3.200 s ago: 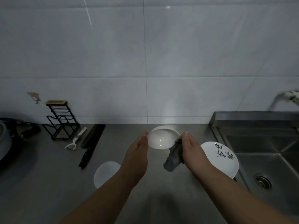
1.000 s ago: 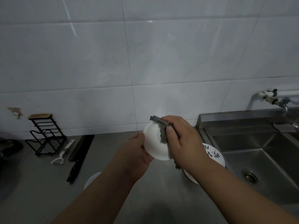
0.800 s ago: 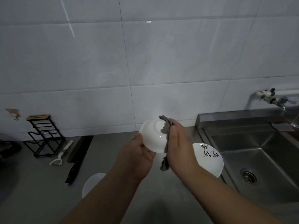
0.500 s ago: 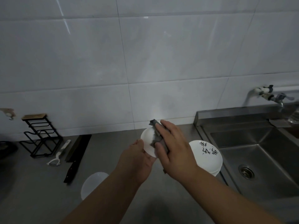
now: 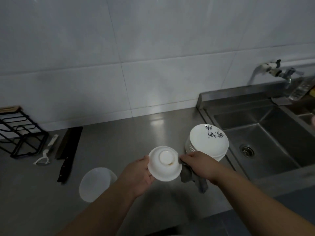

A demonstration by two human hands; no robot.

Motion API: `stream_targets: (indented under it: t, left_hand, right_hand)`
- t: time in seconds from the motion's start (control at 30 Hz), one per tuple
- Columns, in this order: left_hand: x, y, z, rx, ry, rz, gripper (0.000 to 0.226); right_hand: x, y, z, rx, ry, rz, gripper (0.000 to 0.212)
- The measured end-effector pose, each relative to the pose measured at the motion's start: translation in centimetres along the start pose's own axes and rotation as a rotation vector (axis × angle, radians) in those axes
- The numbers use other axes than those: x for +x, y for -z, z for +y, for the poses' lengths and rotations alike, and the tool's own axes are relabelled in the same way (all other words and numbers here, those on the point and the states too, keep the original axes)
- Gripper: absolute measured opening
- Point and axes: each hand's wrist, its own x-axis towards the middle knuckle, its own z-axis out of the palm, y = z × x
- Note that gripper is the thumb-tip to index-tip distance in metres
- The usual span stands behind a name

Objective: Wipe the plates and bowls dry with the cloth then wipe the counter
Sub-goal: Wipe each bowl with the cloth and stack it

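Note:
A small white bowl [image 5: 164,163] is held upside down above the steel counter [image 5: 129,133], its foot ring facing me with a brown mark on it. My left hand [image 5: 138,176] grips its left rim. My right hand [image 5: 198,166] holds the grey cloth [image 5: 192,178] against the bowl's right rim, and the cloth hangs down below the hand. To the right, beside the sink, a stack of white plates [image 5: 208,142] has black writing on the top one. Another white bowl [image 5: 97,183] stands on the counter at the lower left.
A steel sink [image 5: 265,133] with a drain lies to the right, a wall tap [image 5: 276,72] above it. At the left are a black wire rack [image 5: 20,133], a white peeler [image 5: 46,152] and a black cleaver [image 5: 68,150]. The counter's front edge runs close below my arms.
The bowl has come down and turned bottom-up. My right hand, which rubbed the cloth over the bowl's face, now sits at its right rim. The view has tipped down towards the counter.

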Motion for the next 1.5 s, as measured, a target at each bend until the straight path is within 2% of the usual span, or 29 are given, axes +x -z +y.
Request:
stream_targets:
  t: [0.13,0.2,0.3,0.37,0.43,0.5,0.7,0.73,0.83,0.87,1.03,1.2,1.37,1.5]
  left_hand:
    - [1.7,1.2,-2.5,0.16,0.104,0.085,0.025]
    - [2.2,1.9,-3.7,0.27,0.134,0.108,0.017]
    - [2.8,2.0,-5.2,0.363,0.131,0.16,0.015]
    - [3.5,2.0,-5.9,0.401,0.094,0.236,0.013]
    - [4.3,1.9,-6.3,0.406,0.056,0.239,0.017]
    - [5.1,1.6,-6.6,0.398,0.024,0.212,0.018]
    - [7.8,1.2,-6.8,0.584,-0.114,0.172,0.014]
    - [8.5,1.4,-7.0,0.646,-0.148,0.181,0.012]
    - [10.6,1.5,-7.5,0.754,-0.197,0.25,0.041]
    - [11.2,1.2,-7.6,0.794,-0.211,0.254,0.042]
    - [14.2,1.3,-8.2,0.862,-0.203,0.292,0.02]
    - [12.2,-0.9,-8.0,0.881,-0.261,0.361,0.048]
    - [9.6,-0.9,-7.3,1.023,-0.34,0.42,0.049]
    - [5.9,0.7,-5.5,1.14,-0.481,0.482,0.042]
  right_hand:
    - [0.5,-1.8,3.6,0.163,-0.207,-0.012,0.063]
    - [0.6,-2.6,4.8,0.2,-0.263,0.02,0.059]
    - [0.9,-3.2,6.1,0.257,-0.337,0.066,0.039]
    - [1.2,-3.3,6.8,0.302,-0.348,0.073,0.042]
    - [2.0,-3.5,7.8,0.339,-0.312,0.072,0.052]
    - [2.7,-3.3,8.3,0.343,-0.265,0.096,0.049]
    - [5.4,-2.4,10.3,0.248,-0.153,0.134,0.008]
    - [6.0,-2.4,10.8,0.21,-0.14,0.145,0.01]
    - [7.6,-2.6,11.6,0.122,-0.135,0.16,0.042]
    - [8.2,-2.6,11.7,0.101,-0.123,0.174,0.048]
    - [9.4,-2.6,11.9,0.054,-0.083,0.175,0.042]
    - [9.0,-2.1,12.4,-0.02,-0.05,0.151,0.039]
    - [8.9,-2.1,11.1,-0.122,0.034,0.108,0.033]
    - [9.4,-3.4,7.9,-0.177,0.121,0.012,0.029]
